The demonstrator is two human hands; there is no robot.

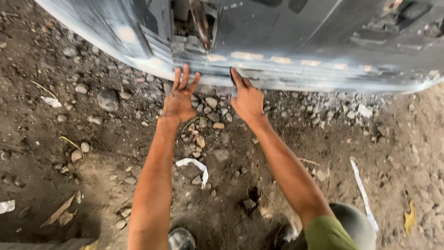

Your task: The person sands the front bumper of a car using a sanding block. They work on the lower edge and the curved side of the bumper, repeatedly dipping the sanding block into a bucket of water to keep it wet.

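Both arms reach away from the camera toward a grey metal panel (277,41) that spans the far side of the scene and runs out of view at the top, left and right. The left hand (179,99) lies flat with its fingers spread apart, the tips touching the panel's lower edge just below a dark recess (192,21). Inside that recess hangs a rusty metal piece (200,23); what it attaches to is lost in shadow and cut off by the top border. The right hand (247,99) sits just to the right of the left one, its fingers curled over the same lower edge, so the fingertips are hidden behind or under the metal and it is unclear how firmly they grip. The panel's surface is blurred and glare-streaked, so detail is hard to make out.

Below the hands lies bare dirt ground (60,139) strewn with small stones (210,104). A scrap of white paper (196,166) lies between the forearms, and a long white strip (363,194) lies near right. At the near edge, two dark shoes (181,240) are partly cut off.
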